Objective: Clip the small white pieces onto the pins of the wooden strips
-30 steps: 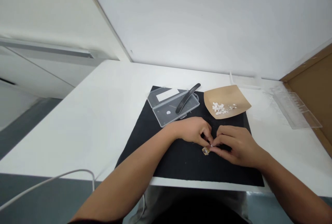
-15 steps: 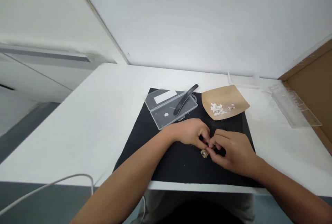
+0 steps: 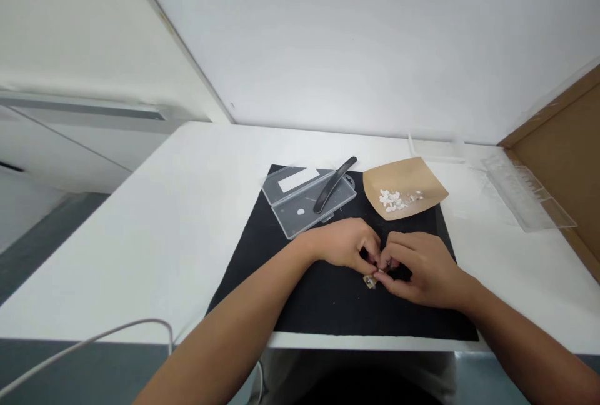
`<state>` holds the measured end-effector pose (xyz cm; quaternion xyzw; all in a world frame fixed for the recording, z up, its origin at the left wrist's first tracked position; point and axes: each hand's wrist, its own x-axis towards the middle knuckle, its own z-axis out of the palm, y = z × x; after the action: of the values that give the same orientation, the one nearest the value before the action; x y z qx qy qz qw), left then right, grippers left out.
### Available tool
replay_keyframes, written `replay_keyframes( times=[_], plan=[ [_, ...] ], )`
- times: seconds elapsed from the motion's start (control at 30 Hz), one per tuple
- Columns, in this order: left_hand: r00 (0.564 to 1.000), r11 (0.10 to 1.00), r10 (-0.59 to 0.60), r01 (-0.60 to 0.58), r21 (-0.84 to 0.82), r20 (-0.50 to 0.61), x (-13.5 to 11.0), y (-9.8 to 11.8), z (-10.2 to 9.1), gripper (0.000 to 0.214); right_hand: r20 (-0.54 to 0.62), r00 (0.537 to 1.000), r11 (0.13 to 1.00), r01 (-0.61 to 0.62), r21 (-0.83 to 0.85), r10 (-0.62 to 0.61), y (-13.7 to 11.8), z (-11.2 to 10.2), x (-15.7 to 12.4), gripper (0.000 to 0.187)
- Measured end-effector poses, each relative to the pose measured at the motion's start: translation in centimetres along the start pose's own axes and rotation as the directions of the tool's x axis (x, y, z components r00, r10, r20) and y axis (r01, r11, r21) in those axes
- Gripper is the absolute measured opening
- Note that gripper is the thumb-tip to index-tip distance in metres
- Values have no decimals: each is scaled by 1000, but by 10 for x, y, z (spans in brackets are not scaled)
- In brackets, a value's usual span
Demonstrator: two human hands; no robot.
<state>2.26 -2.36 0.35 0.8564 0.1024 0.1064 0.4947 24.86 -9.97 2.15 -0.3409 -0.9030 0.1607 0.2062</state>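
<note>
Above the black mat (image 3: 323,311), the fingertips of my two hands meet. My left hand (image 3: 349,242) is closed in a pinch, thumb against the bent fingers. Opposite it, my right hand (image 3: 419,267) also pinches, its thumb and forefinger tips against those of the left. Just below the touching fingertips shows a small tan piece (image 3: 370,281) with a shiny spot; its upper part is hidden by the fingers. Which fingers grip it, and whether something smaller is pinched too, I cannot tell.
Behind my left hand lies an open clear plastic case (image 3: 300,217), with a dark curved-handled tool (image 3: 334,185) across it and a white bit (image 3: 300,212) inside. A brown paper tray (image 3: 422,174) holds several white flakes (image 3: 392,200). Clear plastic trays (image 3: 527,202) stand at right. A white cable (image 3: 107,328) runs at lower left.
Both hands stay pinched together at nearly the same spot, with only slight finger shifts. The whole view has tilted a little, so the things on the table appear slightly lower.
</note>
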Motion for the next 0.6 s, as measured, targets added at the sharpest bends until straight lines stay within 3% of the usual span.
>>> replay_keyframes(
  times=[0.17,0.3,0.6],
  plan=[
    [1000,1000,11,-11,-28,-12,1,0,1,6,39,999,992,31,119,-36,6,-6,1,23],
    [1000,997,6,-7,-74,-16,1,2,2,9,80,997,999,-13,29,10,12,-8,0,31],
    [995,983,4,-23,-183,-104,-1,12,-3,10,106,994,999,-6,-32,10,16,-7,-2,21]
  ],
)
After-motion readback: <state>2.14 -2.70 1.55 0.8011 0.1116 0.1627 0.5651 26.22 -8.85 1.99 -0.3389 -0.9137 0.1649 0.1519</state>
